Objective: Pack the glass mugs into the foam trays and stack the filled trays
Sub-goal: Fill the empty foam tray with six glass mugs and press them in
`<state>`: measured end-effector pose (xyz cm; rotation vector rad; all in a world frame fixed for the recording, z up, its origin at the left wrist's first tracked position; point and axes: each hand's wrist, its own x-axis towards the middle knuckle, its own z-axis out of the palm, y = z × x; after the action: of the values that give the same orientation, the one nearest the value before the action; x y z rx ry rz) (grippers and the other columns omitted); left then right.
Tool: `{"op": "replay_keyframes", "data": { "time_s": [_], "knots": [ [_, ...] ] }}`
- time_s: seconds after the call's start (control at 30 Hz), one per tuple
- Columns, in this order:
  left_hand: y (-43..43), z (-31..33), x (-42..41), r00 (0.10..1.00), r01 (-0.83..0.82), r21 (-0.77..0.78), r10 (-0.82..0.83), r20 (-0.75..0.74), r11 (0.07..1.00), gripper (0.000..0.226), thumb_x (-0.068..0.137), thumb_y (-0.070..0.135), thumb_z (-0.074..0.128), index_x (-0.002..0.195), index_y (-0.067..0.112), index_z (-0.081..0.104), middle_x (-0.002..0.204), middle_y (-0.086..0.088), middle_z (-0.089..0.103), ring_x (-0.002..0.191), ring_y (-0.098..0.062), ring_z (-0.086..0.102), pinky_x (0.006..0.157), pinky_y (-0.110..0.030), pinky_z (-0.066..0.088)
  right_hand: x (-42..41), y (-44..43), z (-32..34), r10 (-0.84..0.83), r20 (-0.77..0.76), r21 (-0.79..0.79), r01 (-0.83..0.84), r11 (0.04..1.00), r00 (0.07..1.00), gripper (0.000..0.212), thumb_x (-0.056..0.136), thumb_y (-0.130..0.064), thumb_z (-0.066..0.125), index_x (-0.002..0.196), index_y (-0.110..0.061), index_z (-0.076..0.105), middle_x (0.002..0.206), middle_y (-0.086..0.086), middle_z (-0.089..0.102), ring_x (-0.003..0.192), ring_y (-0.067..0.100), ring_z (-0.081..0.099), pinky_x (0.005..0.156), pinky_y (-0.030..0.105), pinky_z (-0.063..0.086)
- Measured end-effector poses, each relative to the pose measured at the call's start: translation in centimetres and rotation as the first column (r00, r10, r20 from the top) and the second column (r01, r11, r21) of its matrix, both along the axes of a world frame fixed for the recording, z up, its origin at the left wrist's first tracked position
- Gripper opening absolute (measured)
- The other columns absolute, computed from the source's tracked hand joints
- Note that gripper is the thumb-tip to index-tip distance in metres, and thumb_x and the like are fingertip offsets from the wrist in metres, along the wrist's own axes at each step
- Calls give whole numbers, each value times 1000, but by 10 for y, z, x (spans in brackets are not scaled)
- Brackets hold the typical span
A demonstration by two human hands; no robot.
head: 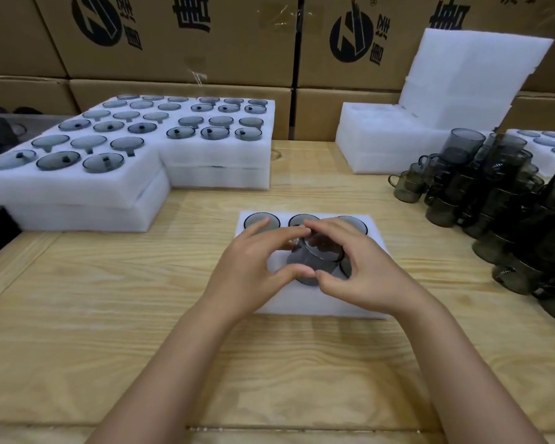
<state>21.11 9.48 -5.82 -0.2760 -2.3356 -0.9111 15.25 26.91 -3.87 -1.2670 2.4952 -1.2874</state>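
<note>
Now left hand (253, 270) and right hand (362, 277) both curl round one tilted glass mug (314, 259), over the near row of the foam tray (302, 304) mid-desk (109, 315). Filled trays (212, 155) far left, loose mugs (494, 193) right.

Smoky grey glass mugs (314, 261), white foam trays (305, 302), pale wood-grain counter (109, 299) with darker streaks, brown cardboard boxes (180, 36) printed with black logos and characters, dark olive-grey stacked mugs (510, 200)
</note>
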Motion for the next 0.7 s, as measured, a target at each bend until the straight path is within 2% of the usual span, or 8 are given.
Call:
{"op": "replay_keyframes", "data": {
  "time_s": [0.1, 0.2, 0.27, 0.33, 0.47, 0.57, 0.63, 0.7],
  "knots": [
    [-1, 2, 1, 998, 22, 47, -25, 65, 999, 63, 65, 43, 83, 122, 33, 59, 105, 40, 52, 95, 2, 61, 97, -21, 42, 1, 2, 2, 6, -25, 52, -4, 999, 1000, 66, 72, -24, 58, 137, -24, 45, 122, -12, 50, 113, -1, 47, 95, 11, 36],
    [-5, 1, 0, 978, -27, 68, 12, 206, 997, 82, 59, 55, 80, 133, 36, 51, 110, 31, 55, 102, 1, 58, 92, -19, 43, 0, 3, 3, 11, -15, 76, -10, 997, 1000, 66, 71, -24, 59, 136, -24, 46, 120, -15, 49, 115, -1, 46, 96, 13, 36],
    [-7, 1, -1, 955, -65, 83, 38, 293, 994, 96, 49, 72, 71, 134, 36, 48, 112, 21, 60, 108, -2, 58, 94, -25, 44, -2, 2, 4, 8, 3, 84, -8, 996, 1000, 63, 70, -24, 61, 132, -26, 49, 119, -16, 49, 114, 0, 47, 95, 15, 37],
    [-8, 1, -1, 948, -76, 19, 67, 312, 997, 106, 41, 84, 60, 134, 35, 49, 114, 15, 63, 110, -6, 58, 94, -29, 45, -4, 0, 4, 14, 16, 84, -15, 996, 1000, 59, 69, -23, 62, 126, -28, 52, 116, -16, 51, 111, 2, 48, 93, 15, 38],
    [-8, 0, -2, 959, -59, -102, 85, 271, 993, 99, 45, 81, 61, 132, 33, 52, 113, 12, 65, 108, -9, 58, 94, -33, 45, -8, -5, 0, 34, -15, 86, -33, 996, 999, 48, 77, -28, 69, 122, -27, 53, 116, -13, 52, 110, 3, 48, 90, 15, 38],
    [-8, 1, -2, 977, -18, -139, 47, 207, 990, 91, 53, 74, 70, 130, 28, 54, 117, 13, 64, 106, -6, 58, 92, -32, 46, -7, -9, -3, 7, -60, 76, -2, 997, 998, 45, 84, -34, 67, 125, -27, 53, 123, -17, 53, 115, -2, 45, 95, 17, 37],
    [-8, 1, -1, 994, -15, -202, 37, 105, 979, 88, 58, 72, 67, 129, 21, 57, 119, 10, 64, 105, -9, 60, 90, -31, 47, -5, -10, -4, -7, -74, 99, 15, 995, 997, 48, 85, -37, 64, 130, -29, 50, 126, -19, 53, 118, -2, 45, 99, 21, 37],
    [-7, 2, 0, 999, 0, -275, 15, 51, 961, 86, 63, 71, 60, 127, 12, 60, 112, 5, 68, 101, -16, 63, 88, -32, 46, -4, -11, -4, -7, -96, 158, 23, 987, 995, 52, 85, -39, 62, 133, -30, 45, 126, -22, 50, 118, 1, 44, 101, 25, 36]
  ]
}}
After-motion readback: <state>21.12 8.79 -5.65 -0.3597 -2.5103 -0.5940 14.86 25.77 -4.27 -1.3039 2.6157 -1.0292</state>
